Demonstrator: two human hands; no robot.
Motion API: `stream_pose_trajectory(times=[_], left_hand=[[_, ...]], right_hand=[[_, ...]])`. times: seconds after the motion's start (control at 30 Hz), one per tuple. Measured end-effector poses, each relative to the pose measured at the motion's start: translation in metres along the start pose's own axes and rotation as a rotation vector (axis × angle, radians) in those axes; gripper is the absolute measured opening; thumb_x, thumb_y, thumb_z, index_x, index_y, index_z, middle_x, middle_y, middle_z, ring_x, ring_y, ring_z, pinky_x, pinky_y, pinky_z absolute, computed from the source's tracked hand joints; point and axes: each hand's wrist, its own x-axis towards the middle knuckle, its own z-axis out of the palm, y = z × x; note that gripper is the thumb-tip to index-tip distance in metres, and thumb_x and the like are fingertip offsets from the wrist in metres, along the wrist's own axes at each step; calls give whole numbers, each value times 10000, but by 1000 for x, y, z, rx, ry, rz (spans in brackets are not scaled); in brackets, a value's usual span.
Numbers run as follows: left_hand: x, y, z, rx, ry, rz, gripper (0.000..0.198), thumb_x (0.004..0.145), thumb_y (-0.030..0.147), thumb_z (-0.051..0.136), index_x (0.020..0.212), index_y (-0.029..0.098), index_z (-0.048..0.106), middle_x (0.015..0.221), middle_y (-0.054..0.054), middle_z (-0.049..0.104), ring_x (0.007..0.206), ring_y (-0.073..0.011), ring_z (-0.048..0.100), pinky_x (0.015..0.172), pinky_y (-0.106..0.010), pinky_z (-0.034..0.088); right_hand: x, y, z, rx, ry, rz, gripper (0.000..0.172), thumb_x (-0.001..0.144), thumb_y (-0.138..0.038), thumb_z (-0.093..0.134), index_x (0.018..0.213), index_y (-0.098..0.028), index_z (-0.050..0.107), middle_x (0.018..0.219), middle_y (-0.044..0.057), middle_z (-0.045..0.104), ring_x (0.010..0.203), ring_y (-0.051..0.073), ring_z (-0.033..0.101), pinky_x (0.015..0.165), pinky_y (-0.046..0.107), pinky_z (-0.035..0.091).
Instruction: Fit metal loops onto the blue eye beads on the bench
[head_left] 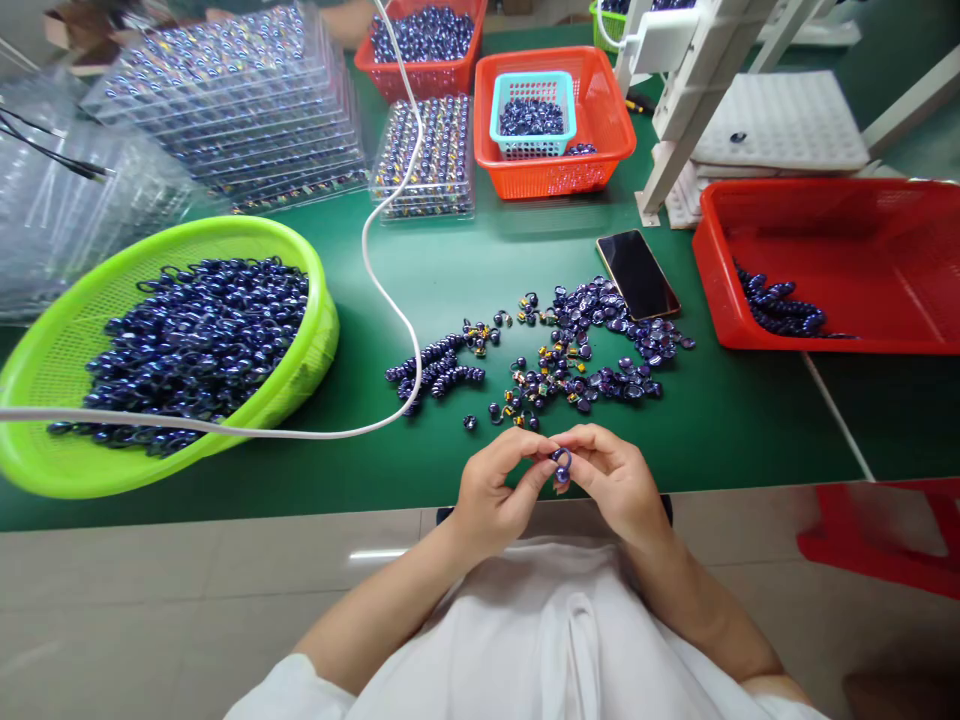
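Note:
Both hands meet at the near edge of the green table. My left hand and my right hand pinch one small dark blue ring-shaped piece between their fingertips. Just beyond them lies a scatter of loose blue pieces, some with yellow and coloured tags. A short row of stacked blue pieces lies to the left of the scatter.
A lime green basket heaped with blue pieces stands at left, a white cable crossing it. A phone lies beyond the scatter. A red bin sits right. Orange baskets, clear trays and a white frame stand behind.

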Motion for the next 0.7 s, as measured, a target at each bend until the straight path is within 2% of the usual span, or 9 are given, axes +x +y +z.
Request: stream_pose_trajectory(times=[0.27,0.43,0.5,0.6,0.7], left_hand=[[1,-2,0,58,30,45,169,866,121,654,967,219,748,847,-68,728,770,-190,664,736,-306,515],[7,4,-7,113,-51,50,184,888,144,636,1004,228,753,945,-86,740,869,-200,684,789,-313,526],[7,6,-7,141,-45,63,201,856,172,688,1043,221,743,973,-96,733,889,-210,682,792,-317,530],[6,6,-4,185,-29,55,209,803,200,751,1011,207,735,876,-77,730,811,-202,670,750,-306,525],[4,3,0,148,0,-47,85,829,206,715,913,193,728,820,-62,731,757,-182,667,732,-291,523]], right_hand=[[3,1,1,4,11,12,197,836,-377,735,941,-211,734,694,-15,692,555,108,657,529,228,589],[0,-5,-4,-240,51,-56,132,880,-308,671,962,-213,708,792,6,738,636,138,718,585,241,606],[0,-8,-7,-445,76,-153,99,882,-248,651,963,-212,694,815,14,745,670,148,726,623,250,604],[1,-11,-9,-745,93,-387,120,869,-152,623,962,-212,671,831,21,734,666,139,701,640,250,587],[1,-10,-7,-916,103,-607,166,869,-102,595,987,-212,634,844,33,710,688,142,679,658,267,583]])
